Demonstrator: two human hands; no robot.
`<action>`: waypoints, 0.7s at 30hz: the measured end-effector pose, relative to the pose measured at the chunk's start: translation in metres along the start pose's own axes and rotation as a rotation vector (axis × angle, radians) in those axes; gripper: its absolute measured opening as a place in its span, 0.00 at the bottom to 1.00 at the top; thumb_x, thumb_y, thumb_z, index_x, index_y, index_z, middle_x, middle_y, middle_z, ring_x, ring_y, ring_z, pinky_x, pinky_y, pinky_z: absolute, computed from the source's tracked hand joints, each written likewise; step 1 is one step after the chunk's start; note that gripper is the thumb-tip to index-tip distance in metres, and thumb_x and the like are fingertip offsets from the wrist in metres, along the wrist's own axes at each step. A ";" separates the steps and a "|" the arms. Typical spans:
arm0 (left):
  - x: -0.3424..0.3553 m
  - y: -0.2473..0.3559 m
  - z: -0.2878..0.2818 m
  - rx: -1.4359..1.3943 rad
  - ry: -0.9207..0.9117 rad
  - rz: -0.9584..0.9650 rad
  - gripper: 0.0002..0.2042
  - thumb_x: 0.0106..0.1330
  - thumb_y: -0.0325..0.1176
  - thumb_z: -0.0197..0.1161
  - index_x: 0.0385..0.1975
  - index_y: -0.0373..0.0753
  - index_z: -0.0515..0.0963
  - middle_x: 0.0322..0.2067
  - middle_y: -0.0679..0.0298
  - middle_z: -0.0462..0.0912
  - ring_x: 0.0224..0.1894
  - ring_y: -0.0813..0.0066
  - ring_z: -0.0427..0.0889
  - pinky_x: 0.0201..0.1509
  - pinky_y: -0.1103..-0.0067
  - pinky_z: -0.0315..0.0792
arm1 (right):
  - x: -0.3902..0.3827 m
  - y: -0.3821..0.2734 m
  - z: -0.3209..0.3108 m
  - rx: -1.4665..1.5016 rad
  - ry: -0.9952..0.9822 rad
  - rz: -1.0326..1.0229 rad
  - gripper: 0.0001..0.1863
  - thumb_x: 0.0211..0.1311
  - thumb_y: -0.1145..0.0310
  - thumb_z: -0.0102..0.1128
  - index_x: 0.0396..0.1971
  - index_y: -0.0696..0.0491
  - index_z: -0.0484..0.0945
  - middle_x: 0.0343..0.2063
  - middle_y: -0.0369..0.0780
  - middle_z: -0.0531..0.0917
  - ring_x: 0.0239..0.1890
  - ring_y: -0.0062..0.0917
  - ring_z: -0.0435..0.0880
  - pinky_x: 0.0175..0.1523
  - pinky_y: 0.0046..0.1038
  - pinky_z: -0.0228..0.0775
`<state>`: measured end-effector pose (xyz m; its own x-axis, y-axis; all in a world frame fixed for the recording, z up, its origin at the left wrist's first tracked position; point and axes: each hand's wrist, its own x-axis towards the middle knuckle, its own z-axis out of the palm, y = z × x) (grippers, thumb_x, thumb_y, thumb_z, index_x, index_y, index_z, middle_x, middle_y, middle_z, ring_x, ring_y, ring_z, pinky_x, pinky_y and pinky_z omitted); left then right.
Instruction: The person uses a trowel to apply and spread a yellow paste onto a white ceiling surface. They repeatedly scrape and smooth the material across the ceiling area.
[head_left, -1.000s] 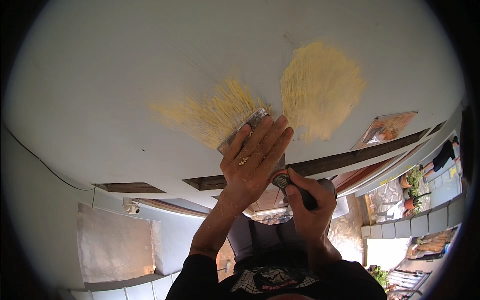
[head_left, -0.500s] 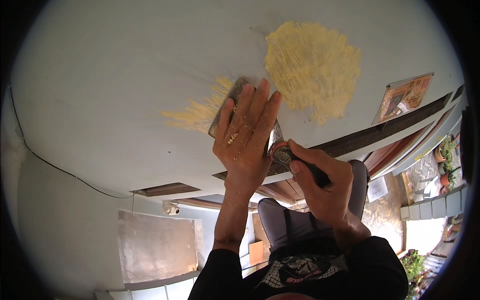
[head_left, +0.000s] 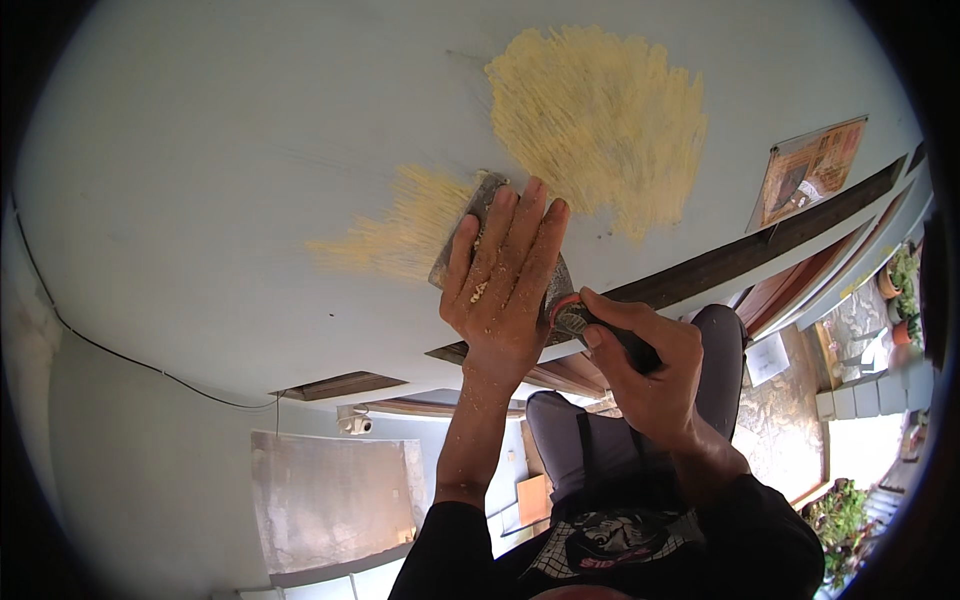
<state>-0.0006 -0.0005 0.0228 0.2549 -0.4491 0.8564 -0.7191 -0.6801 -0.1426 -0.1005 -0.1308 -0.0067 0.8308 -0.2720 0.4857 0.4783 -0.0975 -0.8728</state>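
Note:
My right hand [head_left: 645,370] grips the dark handle of a wide scraper [head_left: 560,275], which has a red ring near the blade. The blade lies against a pale wall [head_left: 200,190], at the right end of a small yellow scraped patch [head_left: 385,235]. Stretched out flat over the blade, my left hand [head_left: 505,290] presses on it with fingers slightly apart. Yellowish crumbs stick to the left hand and forearm. Part of the blade is hidden beneath the fingers. Farther up and right spreads a larger yellow patch [head_left: 600,125] with streaky edges.
A printed sheet [head_left: 808,172] hangs on the wall at right, above a dark recessed strip [head_left: 760,255]. Along the left runs a thin black cable [head_left: 110,348]. A white camera [head_left: 353,425] is mounted lower left. Potted plants [head_left: 903,275] stand at far right.
Both hands and the scraper have shifted a little toward me and to the right along the wall. The small yellow patch beside the blade looks broader. The view has shifted slightly.

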 end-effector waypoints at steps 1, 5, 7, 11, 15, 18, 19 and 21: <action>0.004 0.001 -0.004 0.013 -0.012 -0.005 0.17 0.70 0.44 0.54 0.51 0.44 0.82 0.53 0.62 0.82 0.60 0.64 0.77 0.67 0.65 0.64 | 0.006 -0.005 0.000 0.030 -0.026 0.029 0.16 0.59 0.82 0.63 0.48 0.61 0.81 0.30 0.43 0.87 0.29 0.12 0.81 0.35 0.16 0.70; -0.003 0.009 -0.003 -0.005 -0.035 -0.035 0.16 0.70 0.41 0.54 0.51 0.45 0.82 0.51 0.65 0.84 0.60 0.67 0.77 0.69 0.68 0.62 | -0.003 0.001 0.000 -0.004 0.027 -0.023 0.15 0.58 0.81 0.64 0.47 0.62 0.81 0.31 0.43 0.87 0.31 0.14 0.82 0.35 0.17 0.71; 0.003 0.004 -0.001 0.021 -0.009 -0.033 0.13 0.68 0.37 0.57 0.48 0.46 0.84 0.51 0.66 0.84 0.60 0.69 0.77 0.69 0.69 0.61 | 0.003 0.000 0.002 0.040 0.034 -0.020 0.15 0.58 0.82 0.64 0.47 0.62 0.81 0.31 0.44 0.87 0.32 0.15 0.82 0.36 0.17 0.71; 0.021 0.005 -0.008 0.009 0.014 -0.093 0.11 0.67 0.33 0.59 0.46 0.48 0.85 0.51 0.68 0.84 0.60 0.72 0.77 0.69 0.70 0.61 | 0.010 -0.013 -0.006 -0.021 -0.050 0.036 0.16 0.58 0.82 0.63 0.47 0.62 0.81 0.31 0.44 0.87 0.33 0.17 0.83 0.39 0.18 0.72; 0.001 0.008 -0.004 0.004 -0.042 -0.047 0.13 0.69 0.37 0.57 0.48 0.45 0.84 0.51 0.65 0.84 0.61 0.69 0.77 0.69 0.68 0.62 | 0.004 -0.007 -0.004 -0.008 -0.005 -0.016 0.16 0.58 0.83 0.62 0.47 0.63 0.81 0.31 0.44 0.87 0.33 0.17 0.83 0.40 0.19 0.73; 0.025 0.010 -0.014 0.027 -0.010 -0.101 0.12 0.66 0.34 0.60 0.47 0.47 0.84 0.51 0.69 0.84 0.60 0.72 0.77 0.69 0.69 0.62 | 0.013 -0.016 -0.011 -0.008 -0.087 0.039 0.17 0.56 0.82 0.64 0.48 0.62 0.81 0.34 0.48 0.87 0.34 0.23 0.86 0.39 0.21 0.76; 0.022 0.010 -0.013 0.004 -0.014 -0.102 0.12 0.69 0.38 0.58 0.48 0.47 0.83 0.52 0.68 0.83 0.61 0.72 0.77 0.70 0.68 0.61 | 0.014 -0.019 -0.013 -0.021 -0.122 0.061 0.18 0.55 0.81 0.65 0.48 0.62 0.80 0.36 0.49 0.87 0.35 0.26 0.88 0.39 0.22 0.77; 0.010 0.012 -0.009 0.004 -0.061 -0.088 0.15 0.70 0.43 0.56 0.49 0.47 0.83 0.52 0.66 0.83 0.62 0.70 0.76 0.69 0.68 0.61 | -0.001 -0.008 -0.009 -0.049 -0.039 -0.004 0.17 0.57 0.82 0.63 0.48 0.62 0.81 0.32 0.46 0.87 0.32 0.17 0.83 0.36 0.17 0.72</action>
<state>-0.0121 -0.0079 0.0337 0.3556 -0.4217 0.8341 -0.6898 -0.7206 -0.0702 -0.1076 -0.1382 -0.0001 0.8400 -0.2336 0.4898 0.4679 -0.1454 -0.8717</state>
